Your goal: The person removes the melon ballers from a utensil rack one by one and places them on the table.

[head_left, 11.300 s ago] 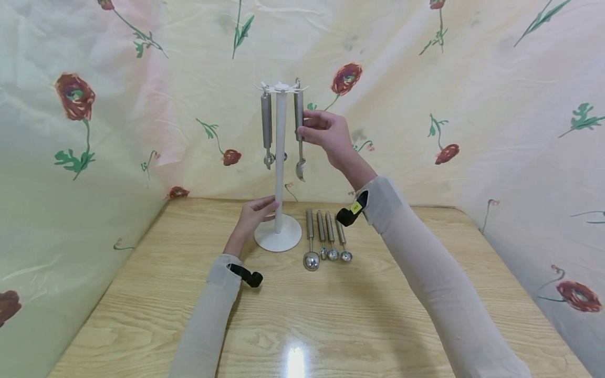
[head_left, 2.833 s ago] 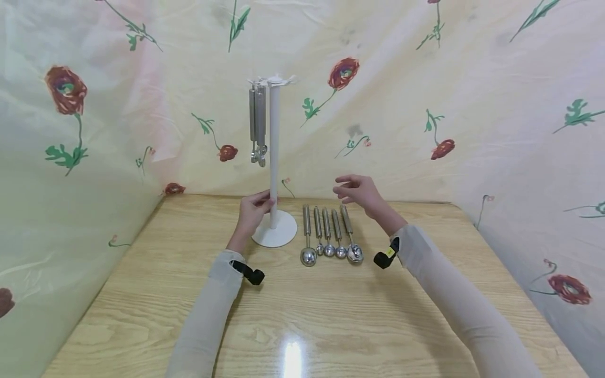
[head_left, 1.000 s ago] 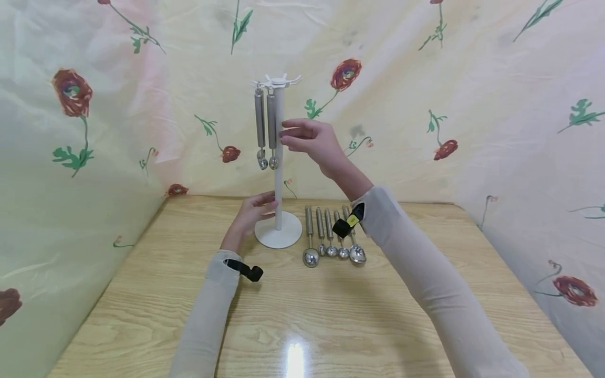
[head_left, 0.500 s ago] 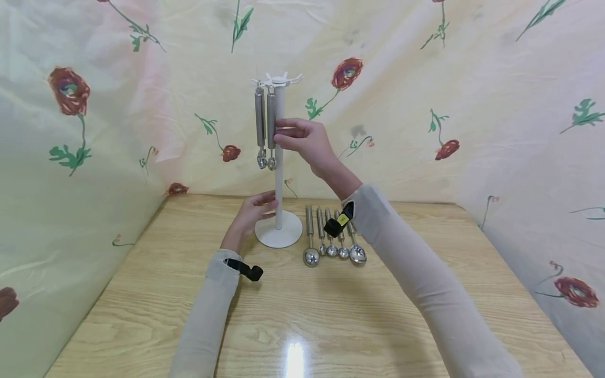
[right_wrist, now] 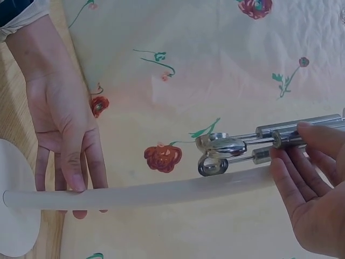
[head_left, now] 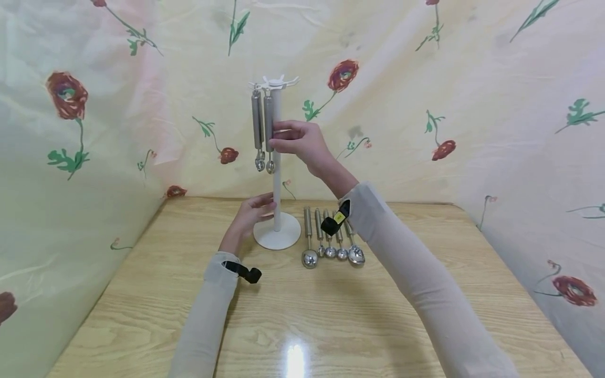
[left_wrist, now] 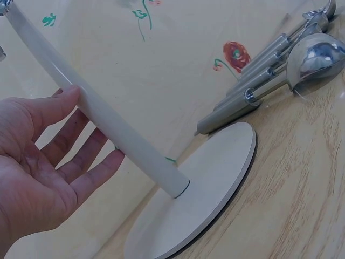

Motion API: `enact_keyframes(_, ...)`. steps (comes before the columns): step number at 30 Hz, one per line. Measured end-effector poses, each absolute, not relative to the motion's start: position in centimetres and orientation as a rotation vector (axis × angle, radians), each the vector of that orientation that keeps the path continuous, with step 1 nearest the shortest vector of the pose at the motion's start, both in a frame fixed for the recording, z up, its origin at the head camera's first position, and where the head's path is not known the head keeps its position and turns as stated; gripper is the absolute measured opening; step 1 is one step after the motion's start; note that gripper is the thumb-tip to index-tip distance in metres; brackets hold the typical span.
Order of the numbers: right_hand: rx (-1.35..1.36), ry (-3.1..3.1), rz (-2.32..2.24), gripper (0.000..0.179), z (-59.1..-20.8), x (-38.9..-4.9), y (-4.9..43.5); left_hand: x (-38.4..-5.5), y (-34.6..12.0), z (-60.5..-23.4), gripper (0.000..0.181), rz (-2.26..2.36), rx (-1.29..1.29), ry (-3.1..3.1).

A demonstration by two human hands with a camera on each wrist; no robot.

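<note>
A white stand (head_left: 277,184) with a round base and hooked top stands upright on the table. Around its lower post my left hand (head_left: 248,215) curls thumb and fingers, seen closely in the left wrist view. My right hand (head_left: 302,144) pinches the metal handle of a melon baller (head_left: 268,113) that still hangs from a hook. Beside it on the left hang other melon ballers (head_left: 257,123); the right wrist view shows their small round heads (right_wrist: 213,164) bunched close together. The right-hand hooks carry nothing.
Right of the base lies a row of metal tools: a large scoop (head_left: 309,258), several small melon ballers (head_left: 330,252), and another large scoop (head_left: 356,255) at the right end. My right wrist strap (head_left: 335,219) covers some handles. Flowered cloth (head_left: 406,94) hangs behind the wooden table (head_left: 378,310).
The scoop my right hand held on the stand's right side now lies at the row's right end. That hand then rose back to the stand and took hold of a melon baller. The left hand stayed.
</note>
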State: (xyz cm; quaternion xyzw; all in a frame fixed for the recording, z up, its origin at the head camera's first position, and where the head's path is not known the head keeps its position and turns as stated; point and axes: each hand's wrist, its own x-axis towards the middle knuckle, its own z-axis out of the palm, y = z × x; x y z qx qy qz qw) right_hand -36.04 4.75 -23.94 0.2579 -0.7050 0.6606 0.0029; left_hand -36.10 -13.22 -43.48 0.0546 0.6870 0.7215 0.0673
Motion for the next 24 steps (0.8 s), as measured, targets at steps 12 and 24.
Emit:
enact_keyframes(12, 0.777, -2.223, 2.105, 0.041, -24.01, -36.08, 4.49, -36.12, -13.30, -43.66, 0.047, 2.173, 0.159, 2.056)
enact_keyframes(24, 0.756, -2.236, 2.172, 0.039, -23.49, -35.64, 4.76, -36.24, -13.34, -43.72, 0.046, 2.176, 0.154, 2.058)
